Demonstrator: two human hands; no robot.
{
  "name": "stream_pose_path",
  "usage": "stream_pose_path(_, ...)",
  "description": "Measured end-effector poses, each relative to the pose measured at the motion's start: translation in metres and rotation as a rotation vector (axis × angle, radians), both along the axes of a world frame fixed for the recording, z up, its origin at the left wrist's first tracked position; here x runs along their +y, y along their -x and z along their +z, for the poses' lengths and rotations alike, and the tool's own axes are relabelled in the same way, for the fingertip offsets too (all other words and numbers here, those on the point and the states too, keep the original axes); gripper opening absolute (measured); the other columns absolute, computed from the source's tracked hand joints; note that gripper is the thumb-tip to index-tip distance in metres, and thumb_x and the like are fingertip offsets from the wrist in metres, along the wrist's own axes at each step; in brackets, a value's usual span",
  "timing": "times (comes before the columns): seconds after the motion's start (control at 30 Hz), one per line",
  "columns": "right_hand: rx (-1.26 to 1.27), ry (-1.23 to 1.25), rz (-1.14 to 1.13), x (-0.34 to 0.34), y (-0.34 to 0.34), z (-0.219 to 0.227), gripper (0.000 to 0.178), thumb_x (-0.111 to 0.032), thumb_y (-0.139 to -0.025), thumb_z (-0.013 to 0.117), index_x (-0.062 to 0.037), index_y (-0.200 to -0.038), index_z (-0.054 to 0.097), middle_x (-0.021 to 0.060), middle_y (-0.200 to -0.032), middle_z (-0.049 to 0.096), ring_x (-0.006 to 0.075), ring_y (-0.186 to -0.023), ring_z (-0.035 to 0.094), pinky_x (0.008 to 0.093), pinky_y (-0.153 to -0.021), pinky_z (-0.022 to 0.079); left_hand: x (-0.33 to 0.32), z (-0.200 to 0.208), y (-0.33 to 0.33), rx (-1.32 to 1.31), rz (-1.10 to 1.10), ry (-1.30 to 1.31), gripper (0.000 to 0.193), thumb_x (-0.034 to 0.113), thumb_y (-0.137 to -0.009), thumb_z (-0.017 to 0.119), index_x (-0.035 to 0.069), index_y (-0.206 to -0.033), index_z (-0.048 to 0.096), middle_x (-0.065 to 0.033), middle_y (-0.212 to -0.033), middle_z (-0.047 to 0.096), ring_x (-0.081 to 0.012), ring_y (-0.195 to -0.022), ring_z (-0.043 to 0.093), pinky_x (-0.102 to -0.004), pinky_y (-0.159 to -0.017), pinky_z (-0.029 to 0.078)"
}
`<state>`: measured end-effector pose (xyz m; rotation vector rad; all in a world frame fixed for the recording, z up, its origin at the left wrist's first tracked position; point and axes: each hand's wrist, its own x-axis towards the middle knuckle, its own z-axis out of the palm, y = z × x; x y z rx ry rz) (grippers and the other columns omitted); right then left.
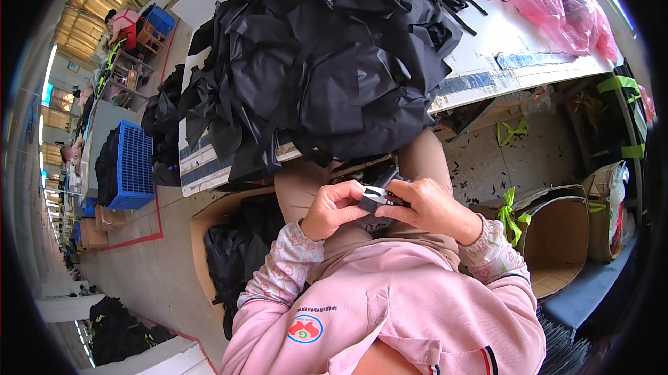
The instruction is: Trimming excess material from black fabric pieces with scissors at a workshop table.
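Over my lap, my left hand [332, 209] is closed, thumb and fingers pinching one side of a small dark grey and white piece [373, 199]. From the other side my right hand [426, 208] is closed on the same piece, its thumb and forefinger meeting near the edge. A black strip-like part [387, 176] sticks up beyond the fingers; whether it belongs to the piece, I cannot tell. Just past my knees, a big heap of black fabric pieces [327, 62] covers much of the white table [487, 90] and hangs over its near edge.
A cardboard box [202, 236] holding black fabric stands by my left leg. To my right is a cardboard bin [557, 239] with a yellow-green ribbon tied on it. Pink plastic sheeting [550, 6] lies at the table's far right. A blue crate [132, 166] stands left across the aisle.
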<state>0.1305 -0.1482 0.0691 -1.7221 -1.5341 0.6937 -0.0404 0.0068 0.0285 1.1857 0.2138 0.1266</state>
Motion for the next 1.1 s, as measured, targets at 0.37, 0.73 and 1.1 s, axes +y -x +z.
stream_pose_path(0.37, 0.094, 0.008, 0.016, -0.008, -0.006, -0.004, 0.033, -0.03, -0.087, 0.066, -0.0005, -0.076, 0.055, 0.02, -0.06, 0.053, 0.0403, -0.057, 0.053, 0.0438, -0.053, 0.041, 0.007, 0.005, -0.001, -0.032, -0.086, -0.054, 0.013, -0.005, -0.083, 0.064, -0.003, -0.096, 0.064, -0.004, -0.096, 0.058, -0.0121, -0.092, 0.056, -0.0258, -0.084, 0.045)
stream_pose_path(0.73, 0.037, 0.015, 0.143, -0.012, -0.012, 0.003, 0.038, -0.036, -0.084, 0.069, -0.0006, -0.078, 0.057, 0.0183, -0.057, 0.054, 0.0389, -0.057, 0.056, 0.0431, -0.052, 0.042, 0.031, 0.012, -0.007, 0.108, -0.36, 0.123, 0.011, 0.0, -0.079, 0.067, -0.003, -0.089, 0.064, -0.0053, -0.091, 0.061, -0.0135, -0.086, 0.057, -0.0258, -0.08, 0.045)
stream_pose_path(1.1, 0.02, 0.062, 0.234, -0.016, -0.013, 0.006, 0.035, -0.039, -0.084, 0.067, -0.0045, -0.084, 0.061, 0.0155, -0.059, 0.058, 0.036, -0.058, 0.06, 0.0429, -0.055, 0.045, 0.041, 0.01, -0.011, 0.192, -0.569, 0.118, 0.012, 0.004, -0.079, 0.067, -0.004, -0.087, 0.063, -0.0054, -0.089, 0.06, -0.0135, -0.084, 0.056, -0.0264, -0.078, 0.044)
